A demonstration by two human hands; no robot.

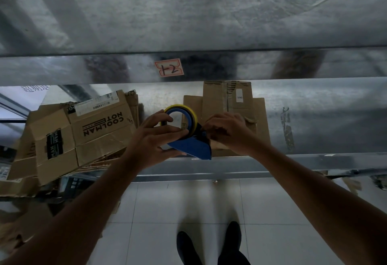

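Blue plastic tape dispenser point(192, 148), carrying a yellow-edged roll of tape point(189, 111), is hovering just in front of the flattened brown cardboard box with a white label point(228, 95). It is overlapping that box's near left corner; whether it is touching the box cannot be told.

The left hand point(155, 139) is gripping the dispenser from the side away from the box. Its fingers are curling round the roll, one fingertip is reaching into the roll's blue core, and another digit is lying under the blue body.

The right hand point(228, 133) is sitting directly over the near part of the box. Its fingers are bunching tightly and pinching at the dark front end of the dispenser, beside the roll. The tape strip itself is too dim to make out. Both forearms are stretching in towards the box from its near side.

The box is lying on a dull grey metal shelf point(314, 114). Left of the box, a leaning stack of flattened brown cartons printed COOLMAN NOTE point(98, 126) is resting, apart from both hands. Just beyond the box, a red-bordered paper tag marked 12 point(169, 67) is sticking to the metal rail. On the near side of the box, past the shelf edge, a pair of dark shoes point(209, 246) is standing on pale floor tiles point(167, 202).
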